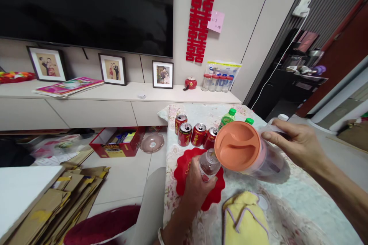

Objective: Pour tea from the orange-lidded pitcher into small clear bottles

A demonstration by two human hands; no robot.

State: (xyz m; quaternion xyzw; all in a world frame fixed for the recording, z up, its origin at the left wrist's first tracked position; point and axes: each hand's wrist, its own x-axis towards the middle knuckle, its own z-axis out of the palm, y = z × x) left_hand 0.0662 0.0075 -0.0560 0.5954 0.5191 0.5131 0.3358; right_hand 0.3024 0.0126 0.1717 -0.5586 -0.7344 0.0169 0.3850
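Note:
My left hand (198,180) is wrapped round a clear glass (209,162) above a red scalloped mat (182,166). By its handle, my right hand (287,138) holds a clear pitcher (267,162) with an orange lid (238,145). The pitcher is tilted, its lid end toward the glass and just to its right. A dark liquid shows inside the pitcher. No stream between pitcher and glass can be made out. Behind the mat stand several red cans (199,134) and a green-capped bottle (227,118).
A yellow cloth (245,220) lies on the flowered tablecloth (293,195) near me. Another green cap (249,121) and a white cap (283,117) show behind the pitcher. Beyond the table, a white cabinet (115,93) holds picture frames and jars. Flattened cardboard (57,206) lies at left.

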